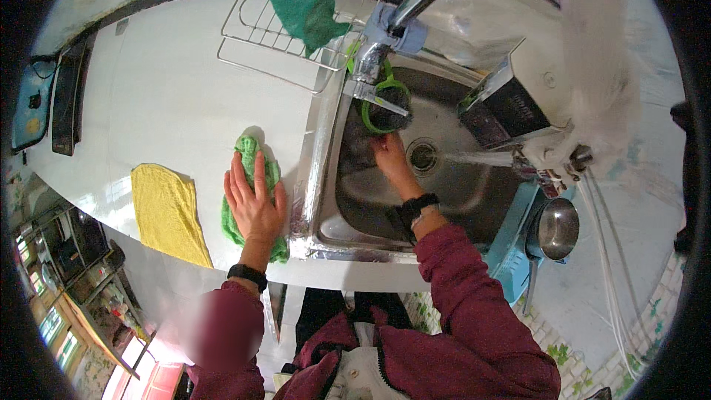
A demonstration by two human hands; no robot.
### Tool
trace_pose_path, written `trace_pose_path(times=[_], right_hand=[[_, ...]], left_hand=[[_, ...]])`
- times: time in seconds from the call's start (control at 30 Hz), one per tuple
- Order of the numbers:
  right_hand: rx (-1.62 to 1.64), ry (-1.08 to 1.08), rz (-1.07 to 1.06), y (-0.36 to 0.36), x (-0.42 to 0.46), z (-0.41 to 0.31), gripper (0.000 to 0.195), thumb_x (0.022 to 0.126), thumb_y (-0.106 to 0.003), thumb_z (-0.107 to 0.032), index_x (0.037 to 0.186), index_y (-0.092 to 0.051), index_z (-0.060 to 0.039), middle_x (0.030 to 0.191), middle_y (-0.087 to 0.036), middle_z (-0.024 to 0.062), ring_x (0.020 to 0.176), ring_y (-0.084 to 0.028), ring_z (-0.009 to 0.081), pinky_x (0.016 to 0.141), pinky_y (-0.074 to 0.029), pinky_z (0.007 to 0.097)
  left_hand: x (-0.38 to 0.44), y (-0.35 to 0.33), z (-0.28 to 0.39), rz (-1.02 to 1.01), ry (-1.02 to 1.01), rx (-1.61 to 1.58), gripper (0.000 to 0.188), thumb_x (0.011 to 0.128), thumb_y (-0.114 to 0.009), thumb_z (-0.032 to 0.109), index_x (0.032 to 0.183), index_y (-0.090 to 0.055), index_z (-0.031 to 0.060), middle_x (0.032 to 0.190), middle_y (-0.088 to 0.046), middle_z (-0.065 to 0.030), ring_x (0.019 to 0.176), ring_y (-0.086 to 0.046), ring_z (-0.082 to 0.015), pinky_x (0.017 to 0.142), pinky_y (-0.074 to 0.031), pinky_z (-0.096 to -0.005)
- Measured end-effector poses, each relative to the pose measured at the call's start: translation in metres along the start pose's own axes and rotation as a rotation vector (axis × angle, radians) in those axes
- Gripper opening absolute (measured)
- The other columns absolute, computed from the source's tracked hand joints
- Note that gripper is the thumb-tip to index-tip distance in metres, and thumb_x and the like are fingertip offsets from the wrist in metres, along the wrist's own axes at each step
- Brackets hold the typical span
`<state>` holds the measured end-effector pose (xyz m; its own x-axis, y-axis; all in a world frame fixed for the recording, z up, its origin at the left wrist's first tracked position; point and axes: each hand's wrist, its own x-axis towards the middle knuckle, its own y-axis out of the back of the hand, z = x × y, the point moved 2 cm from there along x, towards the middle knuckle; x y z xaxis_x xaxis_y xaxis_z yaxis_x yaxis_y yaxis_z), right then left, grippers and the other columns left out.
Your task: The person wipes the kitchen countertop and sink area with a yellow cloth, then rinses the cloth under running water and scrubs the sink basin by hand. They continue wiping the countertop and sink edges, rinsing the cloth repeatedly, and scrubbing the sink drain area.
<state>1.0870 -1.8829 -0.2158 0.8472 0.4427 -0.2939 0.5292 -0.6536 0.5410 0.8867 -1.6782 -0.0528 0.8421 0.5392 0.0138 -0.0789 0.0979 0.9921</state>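
My left hand (255, 200) lies flat, fingers slightly apart, on a crumpled light-green cloth (229, 225) on the white countertop left of the sink. Inside the stainless steel sink (361, 194), my right hand (394, 164) has its fingers curled just left of the drain (423, 155). Its fingertips are at the lower edge of a green-rimmed dark container (366, 116), perhaps a strainer. Whether they grip it is hidden. A yellow cloth (169, 214) is spread near the counter's front edge, left of my left hand.
A chrome faucet (369, 64) arches over the sink's back. Behind the counter area stands a wire rack (250, 47) holding a dark-green cloth (305, 8). A black-and-white box (516, 105) is at the sink's right, above a light-blue plastic rack (508, 261) and a metal pan (558, 228).
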Motion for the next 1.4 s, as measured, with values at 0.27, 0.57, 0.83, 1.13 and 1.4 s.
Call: trace_pose_path(times=[0.27,0.57,0.83,1.13,1.4], right_hand=[[-0.268,0.45,-0.565,-0.075,-0.045,0.022,0.048,0.086,-0.059,-0.014,0.132,-0.05,-0.002,0.126,-0.058,0.0232,0.115,-0.055,0.0364,0.1,-0.042,0.0427],[-0.095,0.135,-0.589,0.03,-0.102,-0.093,0.042,0.083,-0.063,-0.011,0.123,-0.052,-0.0019,0.112,-0.061,0.0213,0.096,-0.062,0.0394,0.082,-0.051,0.0438],[-0.526,0.59,-0.234,0.04,-0.164,-0.118,0.047,0.079,-0.06,-0.008,0.126,-0.056,-0.009,0.105,-0.057,0.0087,0.087,-0.058,0.0267,0.076,-0.053,0.0362],[-0.484,0.886,-0.354,0.035,-0.168,-0.132,0.041,0.081,-0.057,-0.014,0.121,-0.063,-0.0167,0.103,-0.057,0.0036,0.086,-0.056,0.0202,0.074,-0.049,0.0338],[-0.573,0.758,-0.623,0.081,-0.165,-0.108,0.036,0.082,-0.057,-0.015,0.117,-0.065,-0.0215,0.103,-0.057,0.0046,0.093,-0.058,0.0246,0.083,-0.049,0.0388]], left_hand=[[-0.001,0.002,0.004,0.026,-0.043,-0.021,0.063,0.091,-0.052,0.031,0.148,-0.034,0.0129,0.15,-0.028,-0.0247,0.139,-0.029,-0.0368,0.115,-0.021,-0.0512],[0.004,0.001,0.006,0.042,-0.032,-0.021,0.062,0.091,-0.052,0.031,0.147,-0.035,0.0149,0.149,-0.03,-0.0238,0.139,-0.03,-0.0359,0.115,-0.022,-0.051],[0.0,-0.004,0.005,0.065,-0.049,0.004,0.06,0.093,-0.05,0.032,0.148,-0.034,0.0159,0.149,-0.03,-0.0233,0.139,-0.03,-0.0357,0.115,-0.022,-0.051],[0.003,-0.003,0.008,0.094,-0.062,-0.003,0.06,0.092,-0.05,0.032,0.148,-0.034,0.017,0.149,-0.03,-0.0218,0.137,-0.032,-0.0357,0.115,-0.023,-0.05],[0.0,-0.008,0.005,0.109,-0.05,0.015,0.059,0.093,-0.048,0.035,0.148,-0.035,0.018,0.15,-0.03,-0.0212,0.138,-0.032,-0.0348,0.115,-0.023,-0.0488]])
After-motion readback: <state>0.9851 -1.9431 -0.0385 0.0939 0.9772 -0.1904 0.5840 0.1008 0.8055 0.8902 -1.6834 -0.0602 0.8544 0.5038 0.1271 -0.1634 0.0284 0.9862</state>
